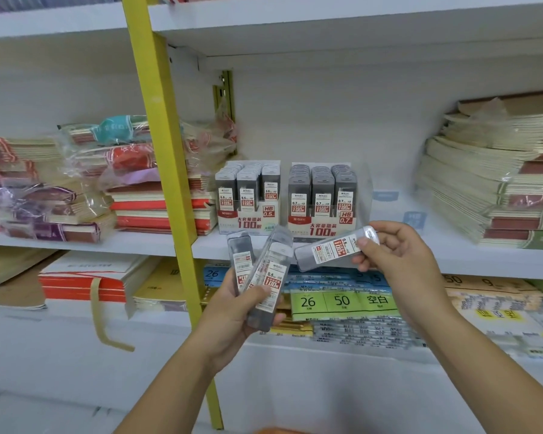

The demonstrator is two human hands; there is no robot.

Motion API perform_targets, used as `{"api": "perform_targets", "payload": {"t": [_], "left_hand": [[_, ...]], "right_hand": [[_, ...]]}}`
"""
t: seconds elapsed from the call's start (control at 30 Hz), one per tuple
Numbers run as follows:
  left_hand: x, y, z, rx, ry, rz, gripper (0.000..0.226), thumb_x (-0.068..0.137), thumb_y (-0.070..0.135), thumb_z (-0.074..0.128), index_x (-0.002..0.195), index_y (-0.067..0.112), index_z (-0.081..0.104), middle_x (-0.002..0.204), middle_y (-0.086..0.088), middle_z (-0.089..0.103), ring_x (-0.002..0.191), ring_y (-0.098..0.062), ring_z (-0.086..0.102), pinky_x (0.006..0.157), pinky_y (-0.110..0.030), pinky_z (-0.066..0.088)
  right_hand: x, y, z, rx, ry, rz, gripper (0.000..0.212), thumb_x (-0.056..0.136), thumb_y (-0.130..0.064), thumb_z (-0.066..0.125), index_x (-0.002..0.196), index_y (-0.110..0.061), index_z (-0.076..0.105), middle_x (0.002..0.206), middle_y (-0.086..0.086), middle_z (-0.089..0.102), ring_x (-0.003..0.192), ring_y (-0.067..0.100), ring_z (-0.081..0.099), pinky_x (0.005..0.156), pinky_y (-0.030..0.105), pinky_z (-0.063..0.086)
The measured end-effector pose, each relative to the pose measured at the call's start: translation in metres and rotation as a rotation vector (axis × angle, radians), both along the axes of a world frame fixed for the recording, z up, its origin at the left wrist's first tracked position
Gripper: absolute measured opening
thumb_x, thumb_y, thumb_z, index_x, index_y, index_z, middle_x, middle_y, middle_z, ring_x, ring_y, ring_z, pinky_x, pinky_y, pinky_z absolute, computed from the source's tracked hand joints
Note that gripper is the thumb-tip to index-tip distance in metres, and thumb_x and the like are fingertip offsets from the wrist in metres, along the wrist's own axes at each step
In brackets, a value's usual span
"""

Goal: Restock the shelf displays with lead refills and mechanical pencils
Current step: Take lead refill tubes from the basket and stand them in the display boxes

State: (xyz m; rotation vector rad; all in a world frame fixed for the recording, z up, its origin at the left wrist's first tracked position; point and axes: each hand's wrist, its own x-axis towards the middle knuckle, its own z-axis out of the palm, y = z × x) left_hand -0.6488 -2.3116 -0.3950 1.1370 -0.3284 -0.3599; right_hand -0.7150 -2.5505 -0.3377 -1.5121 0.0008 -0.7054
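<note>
Your left hand [237, 311] curls round two clear plastic lead refill cases [268, 278], fanned upright with their labels facing you. Your right hand [402, 264] pinches a third clear lead refill case [329, 250] by one end between thumb and fingers, holding it sideways just beside the other two. Behind them, on the white shelf [405, 245], two white cardboard display boxes stand side by side, the HB 0.5 box [248, 214] on the left and the HB 0.7 box [322, 219] on the right, both packed with refill cases. A yellow metal upright [160, 151] rises to their left.
</note>
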Motion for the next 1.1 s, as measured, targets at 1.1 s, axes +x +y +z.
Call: {"api": "perform_targets", "payload": {"t": [1.1], "left_hand": [[0.047,0.036,0.041,-0.212,-0.160,0.253,0.049,0.091,0.007,0.068,0.132,0.031,0.055,0.115,0.004,0.075,0.100,-0.019,0.074,0.072,-0.037,0.062]], "right_hand": [[0.145,0.064,0.140,-1.222,0.183,-0.012,0.013,0.084,-0.027,0.074,0.094,-0.026,0.065,0.090,-0.013,0.062,0.088,0.005,0.058,0.064,0.016,0.040]]}}
